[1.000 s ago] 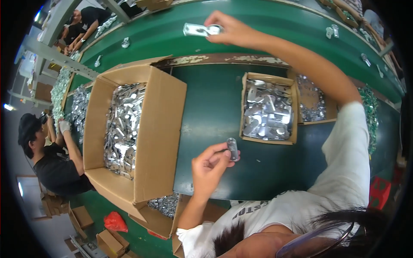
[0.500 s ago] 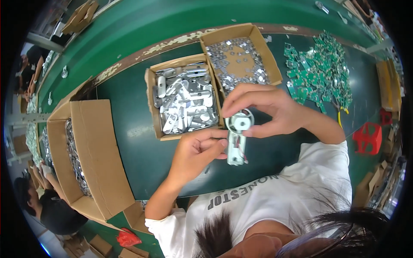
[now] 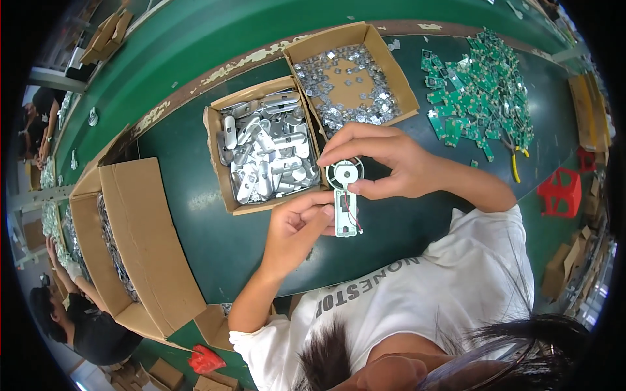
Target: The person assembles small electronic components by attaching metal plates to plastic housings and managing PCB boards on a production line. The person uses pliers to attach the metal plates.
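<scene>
Both hands hold a small fan-like assembly [image 3: 345, 215], a pale plastic body with a round spoked ring at its top and a thin red wire along its front. My left hand [image 3: 292, 231] pinches the lower body from its left side, thumb and forefinger at the edge. Around the round ring, my right hand [image 3: 396, 163] closes from above and the right, with the forefinger arched over the top and the thumb beside the ring's lower edge. Just beyond the left hand stands a cardboard box [image 3: 223, 181] of shiny silver oblong covers [image 3: 266, 176].
Behind is a second cardboard box [image 3: 405, 104] with small metal pieces. A heap of green circuit boards [image 3: 479, 91] lies at the right, near yellow-handled pliers [image 3: 515, 166]. A large open carton [image 3: 150, 234] stands at the left. A red plastic stool [image 3: 561, 192] is beyond the table.
The assembly has tipped so that its front with the wire faces me more fully. Both hands keep their hold. The whole view has shifted slightly.
</scene>
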A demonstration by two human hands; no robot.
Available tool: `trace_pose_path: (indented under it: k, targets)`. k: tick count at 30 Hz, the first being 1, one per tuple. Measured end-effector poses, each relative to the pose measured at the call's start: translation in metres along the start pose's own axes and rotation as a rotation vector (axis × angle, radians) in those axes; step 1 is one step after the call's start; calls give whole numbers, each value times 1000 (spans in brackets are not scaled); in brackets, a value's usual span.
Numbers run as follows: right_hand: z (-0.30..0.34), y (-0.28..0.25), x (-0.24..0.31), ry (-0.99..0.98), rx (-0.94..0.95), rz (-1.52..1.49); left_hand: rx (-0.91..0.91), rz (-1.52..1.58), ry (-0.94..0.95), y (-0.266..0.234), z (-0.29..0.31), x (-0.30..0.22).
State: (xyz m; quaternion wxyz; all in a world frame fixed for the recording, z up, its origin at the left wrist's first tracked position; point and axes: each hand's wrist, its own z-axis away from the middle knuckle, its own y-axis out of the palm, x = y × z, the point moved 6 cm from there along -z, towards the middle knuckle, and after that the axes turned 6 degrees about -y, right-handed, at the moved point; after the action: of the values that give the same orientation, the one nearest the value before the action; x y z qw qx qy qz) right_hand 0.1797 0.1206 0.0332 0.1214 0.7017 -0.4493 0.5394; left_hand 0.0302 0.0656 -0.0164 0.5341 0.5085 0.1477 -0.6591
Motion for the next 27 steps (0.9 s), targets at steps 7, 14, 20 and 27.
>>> trace_pose_path:
  k: [7, 14, 20, 27]
  targets:
    - [-2, 1, 1, 2, -11, -12, 28, 62, 27, 0, -1, 2]
    - [0, 2, -5, 52, 3, -71, 5, 70, 23, -1, -2, 8]
    - [2, 4, -9, 109, 0, -81, 2, 134, -24, -2, -2, 13]
    - [2, 5, -12, 122, -31, -126, 67, 193, 8, 2, 1, 10]
